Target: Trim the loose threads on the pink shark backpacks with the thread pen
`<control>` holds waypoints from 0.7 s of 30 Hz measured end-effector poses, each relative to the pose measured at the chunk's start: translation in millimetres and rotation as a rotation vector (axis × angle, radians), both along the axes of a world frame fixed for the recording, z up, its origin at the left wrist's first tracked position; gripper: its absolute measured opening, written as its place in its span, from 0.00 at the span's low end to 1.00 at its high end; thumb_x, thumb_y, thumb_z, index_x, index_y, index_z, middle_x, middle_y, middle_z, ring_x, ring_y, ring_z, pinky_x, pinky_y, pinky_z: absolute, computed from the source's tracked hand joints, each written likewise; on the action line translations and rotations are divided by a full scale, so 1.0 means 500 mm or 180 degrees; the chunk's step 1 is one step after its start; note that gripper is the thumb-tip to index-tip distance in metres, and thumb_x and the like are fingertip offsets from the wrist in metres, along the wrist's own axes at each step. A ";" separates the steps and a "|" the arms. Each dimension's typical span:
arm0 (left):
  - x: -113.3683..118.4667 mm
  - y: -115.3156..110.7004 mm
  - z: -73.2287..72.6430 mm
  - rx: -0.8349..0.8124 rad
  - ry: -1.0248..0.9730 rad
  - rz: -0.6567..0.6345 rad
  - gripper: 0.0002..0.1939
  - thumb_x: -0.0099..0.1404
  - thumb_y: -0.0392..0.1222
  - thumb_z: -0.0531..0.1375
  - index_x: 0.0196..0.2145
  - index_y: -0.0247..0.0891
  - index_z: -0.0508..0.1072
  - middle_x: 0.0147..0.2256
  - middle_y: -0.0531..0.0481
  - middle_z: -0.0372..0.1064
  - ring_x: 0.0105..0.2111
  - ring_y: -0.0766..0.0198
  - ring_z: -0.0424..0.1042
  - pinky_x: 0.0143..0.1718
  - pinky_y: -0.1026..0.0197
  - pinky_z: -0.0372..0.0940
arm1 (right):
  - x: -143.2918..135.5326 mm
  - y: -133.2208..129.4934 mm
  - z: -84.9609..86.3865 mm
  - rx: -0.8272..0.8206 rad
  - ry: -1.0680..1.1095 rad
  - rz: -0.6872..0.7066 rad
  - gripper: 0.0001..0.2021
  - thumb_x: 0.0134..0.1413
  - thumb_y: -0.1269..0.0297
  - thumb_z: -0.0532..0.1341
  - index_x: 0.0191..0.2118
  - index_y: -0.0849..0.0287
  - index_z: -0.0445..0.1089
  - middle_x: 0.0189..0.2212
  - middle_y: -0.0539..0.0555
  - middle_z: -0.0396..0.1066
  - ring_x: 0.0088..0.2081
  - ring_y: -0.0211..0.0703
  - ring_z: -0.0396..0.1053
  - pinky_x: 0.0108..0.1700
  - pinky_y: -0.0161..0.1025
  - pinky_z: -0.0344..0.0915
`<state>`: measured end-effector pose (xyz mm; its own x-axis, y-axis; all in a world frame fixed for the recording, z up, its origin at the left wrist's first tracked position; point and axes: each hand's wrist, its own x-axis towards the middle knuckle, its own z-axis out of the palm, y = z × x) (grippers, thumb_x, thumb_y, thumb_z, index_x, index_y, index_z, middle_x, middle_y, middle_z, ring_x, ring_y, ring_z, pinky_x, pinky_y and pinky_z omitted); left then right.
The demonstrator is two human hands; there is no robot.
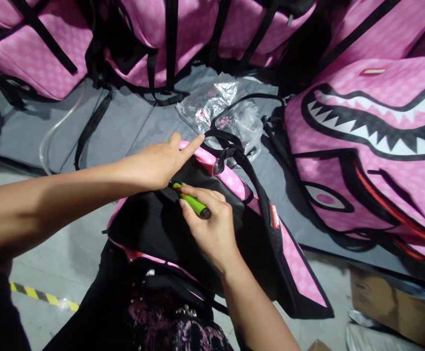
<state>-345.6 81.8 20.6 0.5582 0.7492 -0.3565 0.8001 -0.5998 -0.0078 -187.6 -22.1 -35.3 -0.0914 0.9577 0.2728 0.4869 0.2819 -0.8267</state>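
Pink checkered backpack with black back panel (150, 224) laid over the near edge of the grey-covered desk (132, 126), against the lap. Slim green-and-black tool (192, 202) pinched in the closed right hand (212, 226), tip at the panel. Left hand (161, 163) pressed flat on the bag, forefinger extended. Crinkled clear plastic bag (216, 105) just beyond. Finished shark-mouth pink backpack (373, 146) crowding right; more stacked behind. Concrete floor with yellow-black tape (40, 293) below.

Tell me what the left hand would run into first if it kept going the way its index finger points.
Most likely the black strap loop just past the left hand's fingertip, with the crumpled clear plastic bag behind it; depth is hard to judge.
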 end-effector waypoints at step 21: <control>-0.001 -0.001 -0.001 0.0037 -0.0072 -0.0013 0.51 0.64 0.33 0.57 0.73 0.41 0.28 0.57 0.32 0.53 0.44 0.50 0.72 0.40 0.55 0.68 | 0.002 -0.007 0.006 0.0138 -0.0128 -0.0080 0.09 0.59 0.71 0.64 0.45 0.58 0.76 0.44 0.50 0.79 0.43 0.42 0.76 0.49 0.44 0.62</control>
